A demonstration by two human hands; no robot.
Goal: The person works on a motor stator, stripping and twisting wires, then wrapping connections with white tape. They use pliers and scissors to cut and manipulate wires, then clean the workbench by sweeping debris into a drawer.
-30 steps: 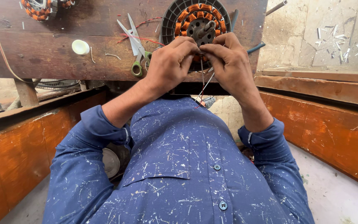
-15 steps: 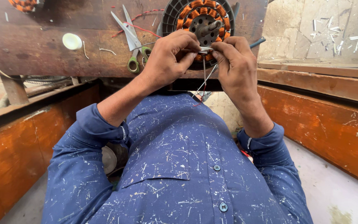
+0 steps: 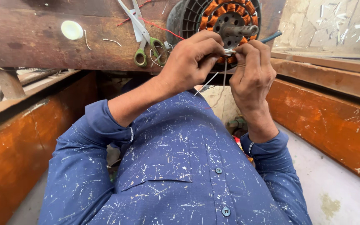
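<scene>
I see my left hand (image 3: 188, 62) and right hand (image 3: 253, 73) with fingers pinched together on a thin white strand (image 3: 229, 51) before the motor stator (image 3: 226, 18). Green-handled scissors (image 3: 144, 39) lie on the wooden tabletop (image 3: 30, 46) just beside my left hand.

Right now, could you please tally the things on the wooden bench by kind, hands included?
Round black motor housing with orange copper windings: 1
Green-handled scissors: 1
Small white round cap: 1
Thin white sleeve pinched between both hands: 1
Hands: 2, left hand and right hand
Total: 6
</scene>
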